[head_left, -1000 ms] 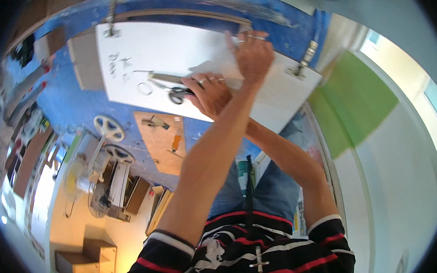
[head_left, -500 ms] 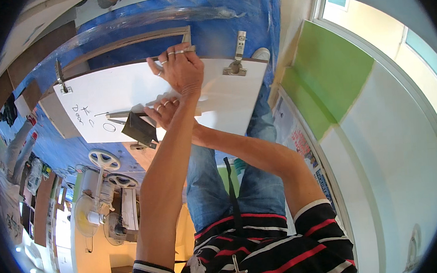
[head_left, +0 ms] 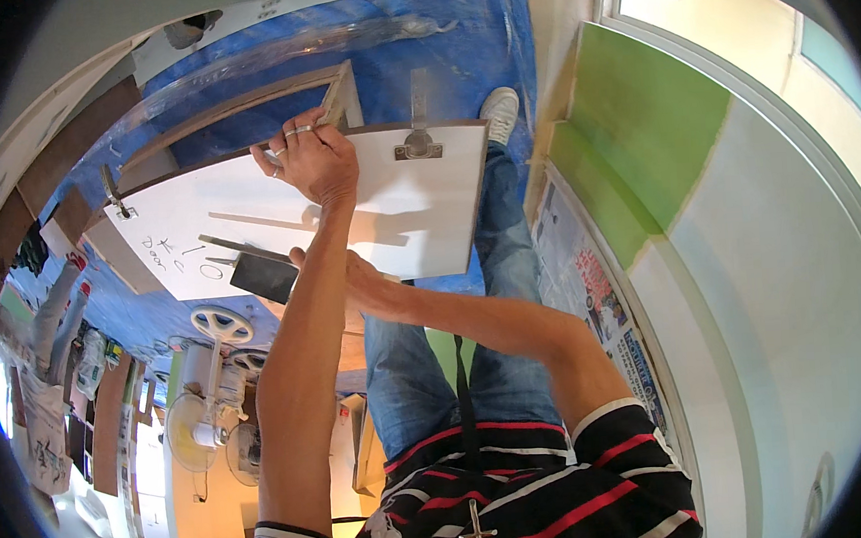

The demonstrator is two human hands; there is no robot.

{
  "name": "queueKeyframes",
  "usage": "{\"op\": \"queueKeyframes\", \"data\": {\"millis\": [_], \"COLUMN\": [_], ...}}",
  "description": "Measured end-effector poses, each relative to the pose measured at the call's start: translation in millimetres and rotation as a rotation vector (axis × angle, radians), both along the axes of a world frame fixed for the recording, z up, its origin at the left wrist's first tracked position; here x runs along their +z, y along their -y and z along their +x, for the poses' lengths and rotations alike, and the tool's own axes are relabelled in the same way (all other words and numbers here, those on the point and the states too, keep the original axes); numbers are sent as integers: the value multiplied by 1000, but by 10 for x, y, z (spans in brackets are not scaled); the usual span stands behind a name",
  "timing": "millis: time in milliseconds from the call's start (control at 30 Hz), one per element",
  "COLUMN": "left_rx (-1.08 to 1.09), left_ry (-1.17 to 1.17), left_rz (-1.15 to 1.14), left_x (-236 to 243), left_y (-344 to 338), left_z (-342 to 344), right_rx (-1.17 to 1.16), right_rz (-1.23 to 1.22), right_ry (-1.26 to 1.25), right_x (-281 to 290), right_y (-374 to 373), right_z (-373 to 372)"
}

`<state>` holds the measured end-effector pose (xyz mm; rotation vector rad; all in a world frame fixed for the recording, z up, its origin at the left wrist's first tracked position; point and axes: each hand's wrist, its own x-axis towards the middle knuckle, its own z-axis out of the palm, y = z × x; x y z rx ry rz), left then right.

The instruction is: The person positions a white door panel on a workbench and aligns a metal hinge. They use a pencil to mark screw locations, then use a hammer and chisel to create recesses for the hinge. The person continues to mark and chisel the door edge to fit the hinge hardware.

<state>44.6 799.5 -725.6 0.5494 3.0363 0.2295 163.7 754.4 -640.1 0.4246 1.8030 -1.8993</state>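
A white panel with handwritten black marks lies in front of me, a metal hinge at its upper right and another hinge at its upper left. The fingers of my left hand are curled over the panel's far edge. Below, my right hand is closed round a tool with a dark rectangular block and slim pointed parts facing left; its exact kind is unclear. My left forearm crosses in front and hides most of the right hand. The tool is apart from the panel, on which long brownish shadows fall.
Beyond the panel is an open wooden frame on blue sheeting. A fan and a handwheel are at lower left. Another person's legs show at far left. A green and white wall borders the right.
My right hand has drawn the tool back from the panel, nearer to me. My left hand has shifted left along the far edge, and the whole view has swung slightly.
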Motion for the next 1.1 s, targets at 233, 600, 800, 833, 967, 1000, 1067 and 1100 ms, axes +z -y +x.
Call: {"op": "queueKeyframes", "data": {"millis": [233,600,800,833,967,1000,1067,1100], "left_rx": [-9,-8,-22,-27,-13,-11,-19,-17], "left_ry": [-14,38,9,-3,4,8,-14,-13], "left_rz": [-31,-58,-68,-49,-40,-43,-21,-12], "left_x": [-17,24,-2,-5,-11,-10,-8,-6], "left_y": [6,2,23,29,39,35,25,21], "left_z": [-9,-18,-15,-8,-4,-5,-9,-8], "right_rx": [86,-411,-269,-251,-129,-136,-99,-55], "right_rz": [27,153,679,651,631,638,640,634], "right_ry": [308,593,214,184,301,261,250,279], "right_x": [698,1035,338,319,300,279,226,193], "right_y": [-808,-2785,-2848,-2817,-2762,-2776,-2834,-2877], "right_z": [1054,1831,1204,1167,1088,1063,1012,987]}}
